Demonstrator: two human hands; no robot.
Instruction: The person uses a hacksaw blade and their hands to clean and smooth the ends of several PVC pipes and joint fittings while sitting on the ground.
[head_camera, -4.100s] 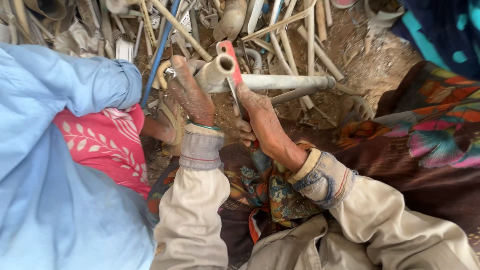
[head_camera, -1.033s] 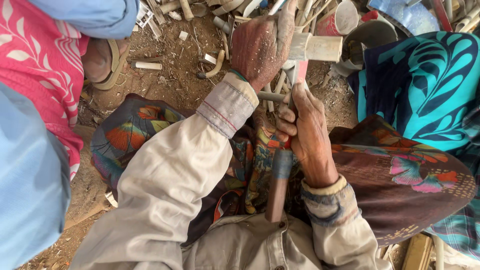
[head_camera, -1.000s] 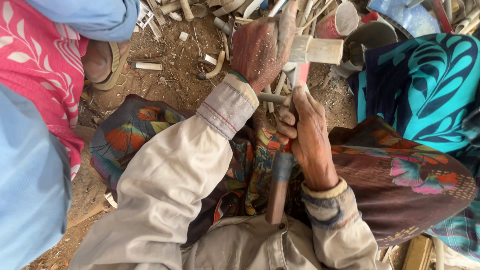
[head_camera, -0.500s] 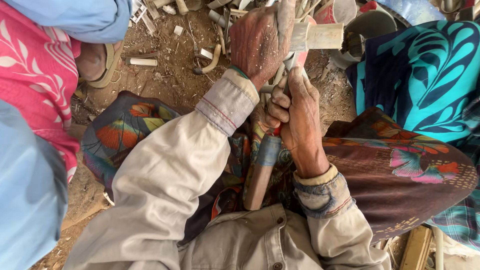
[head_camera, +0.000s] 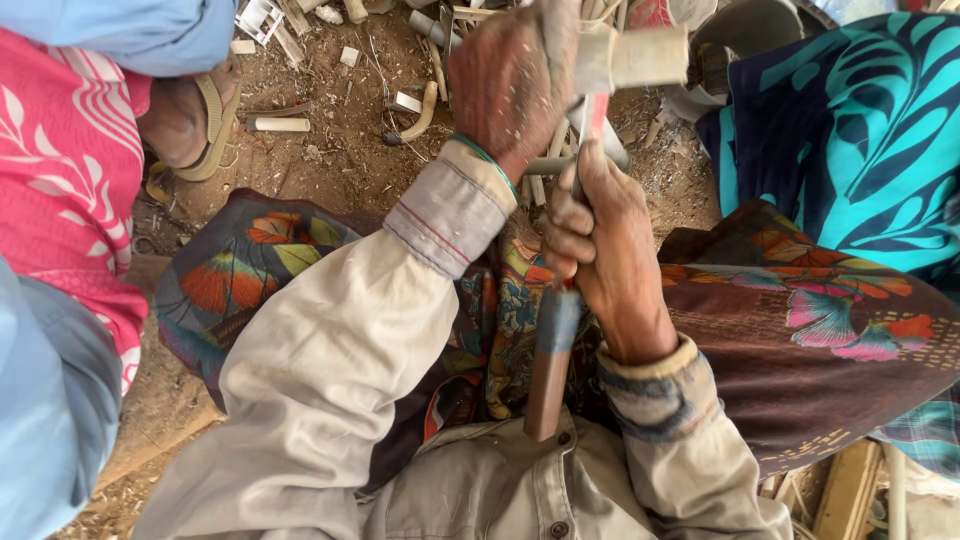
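Observation:
My left hand (head_camera: 515, 75) grips a pale grey plastic pipe (head_camera: 640, 55) near the top of the view, holding it steady. My right hand (head_camera: 605, 255) is closed around a tool with a red blade (head_camera: 592, 115) and a long brown and blue handle (head_camera: 548, 365) that points back toward my chest. The blade reaches up against the pipe just right of my left hand. Both forearms wear beige sleeves with knitted cuffs. A patterned cloth (head_camera: 800, 330) covers my lap beneath the hands.
Dirt ground (head_camera: 340, 130) with several pipe offcuts and scraps lies ahead. A second person in pink and light blue clothing (head_camera: 60, 200) sits at the left, a sandalled foot (head_camera: 195, 120) near my knee. Teal patterned fabric (head_camera: 850, 150) is at the right.
The view shifted from a long pipe across the pile to a close look at my lap. In the last second my right hand slid slightly up the tool toward the pipe.

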